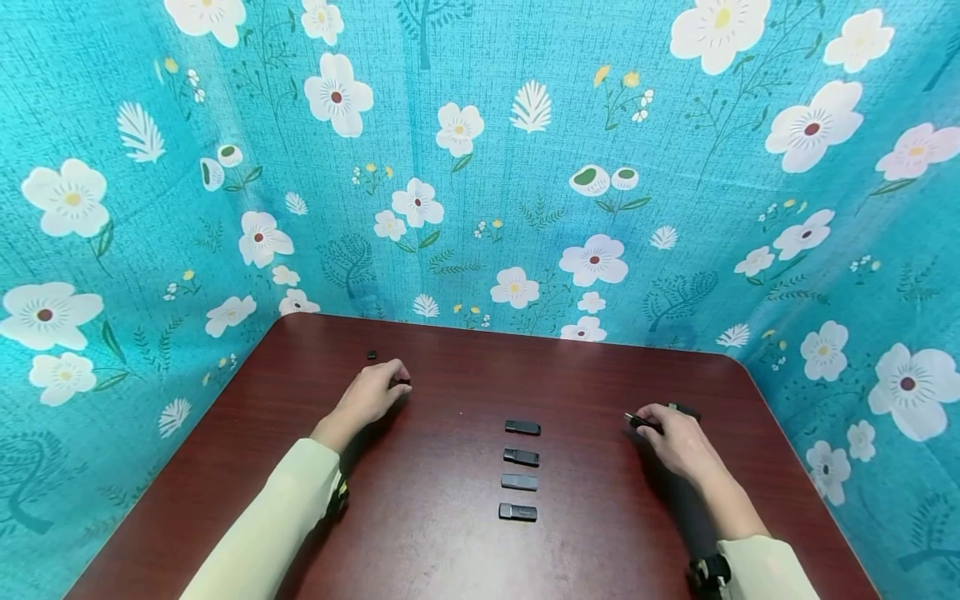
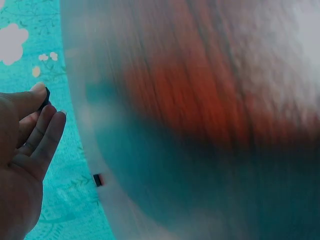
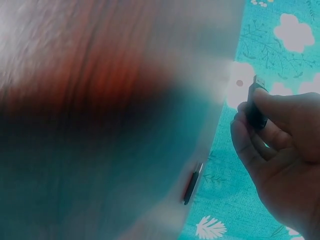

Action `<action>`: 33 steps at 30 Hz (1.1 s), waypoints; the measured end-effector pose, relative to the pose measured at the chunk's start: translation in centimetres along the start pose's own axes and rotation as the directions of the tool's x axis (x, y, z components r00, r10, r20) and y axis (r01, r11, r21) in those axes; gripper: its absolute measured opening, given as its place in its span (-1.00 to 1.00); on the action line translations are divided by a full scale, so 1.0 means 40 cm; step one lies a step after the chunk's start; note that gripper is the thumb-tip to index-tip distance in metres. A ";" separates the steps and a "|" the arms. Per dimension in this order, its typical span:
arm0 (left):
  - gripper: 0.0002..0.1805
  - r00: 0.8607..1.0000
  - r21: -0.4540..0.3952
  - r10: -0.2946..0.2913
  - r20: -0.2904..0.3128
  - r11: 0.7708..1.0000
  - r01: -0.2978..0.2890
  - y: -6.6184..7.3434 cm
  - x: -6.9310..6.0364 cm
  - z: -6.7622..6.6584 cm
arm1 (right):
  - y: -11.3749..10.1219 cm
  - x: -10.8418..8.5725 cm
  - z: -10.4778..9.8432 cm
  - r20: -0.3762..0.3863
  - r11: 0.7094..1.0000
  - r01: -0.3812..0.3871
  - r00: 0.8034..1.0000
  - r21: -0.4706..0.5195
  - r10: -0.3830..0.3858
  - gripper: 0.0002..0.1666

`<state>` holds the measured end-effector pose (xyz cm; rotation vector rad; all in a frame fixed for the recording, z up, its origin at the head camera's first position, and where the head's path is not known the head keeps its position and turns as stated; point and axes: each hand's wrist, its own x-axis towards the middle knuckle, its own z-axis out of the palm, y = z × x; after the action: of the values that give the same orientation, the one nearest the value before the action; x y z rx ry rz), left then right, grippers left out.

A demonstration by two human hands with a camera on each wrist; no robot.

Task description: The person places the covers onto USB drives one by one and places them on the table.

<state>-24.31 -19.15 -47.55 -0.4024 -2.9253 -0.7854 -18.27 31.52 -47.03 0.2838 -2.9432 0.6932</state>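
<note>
Between thumb and fingertips, my left hand (image 1: 372,392) pinches a small black piece (image 2: 45,98) that looks like a USB stick cap, partly hidden by the fingers. Just beyond that hand, a similar small black cap (image 1: 372,355) lies on the table. Over the table's right side, my right hand (image 1: 678,442) holds a black USB stick (image 3: 257,107) by its body, with the bare metal plug (image 3: 259,81) pointing away from the fingers. A second USB stick (image 1: 686,411) with its plug bare lies behind the right hand, partly covered by it.
Several capped USB sticks (image 1: 519,457) lie in a column mid-table, between the hands. The dark red wooden table (image 1: 450,375) has rounded far corners. A turquoise flowered cloth (image 1: 480,225) hangs around its back and sides.
</note>
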 end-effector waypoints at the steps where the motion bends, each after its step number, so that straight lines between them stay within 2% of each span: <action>1: -0.87 1.000 -0.003 0.003 0.002 1.000 -0.003 0.004 0.001 0.003 | -0.002 0.001 0.001 0.004 1.000 -0.001 1.000 0.000 0.001 -0.81; 11: -0.88 0.999 -0.021 0.046 0.012 0.999 -0.045 0.050 0.007 0.028 | -0.024 0.012 0.012 0.035 1.000 -0.005 0.999 0.031 0.003 -0.83; 21: -0.89 0.997 -0.042 0.082 0.007 0.996 -0.082 0.096 0.005 0.053 | -0.061 0.026 0.033 0.024 0.998 0.021 0.999 0.058 -0.023 -0.84; 33: -0.87 0.995 -0.068 0.101 0.020 0.993 -0.100 0.143 0.012 0.082 | -0.112 0.048 0.060 -0.017 0.993 0.075 0.997 0.086 -0.074 -0.85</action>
<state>-23.27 -12.61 -47.56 -0.5631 -2.8794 -0.8721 -19.37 26.19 -46.95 0.3925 -2.8775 0.8104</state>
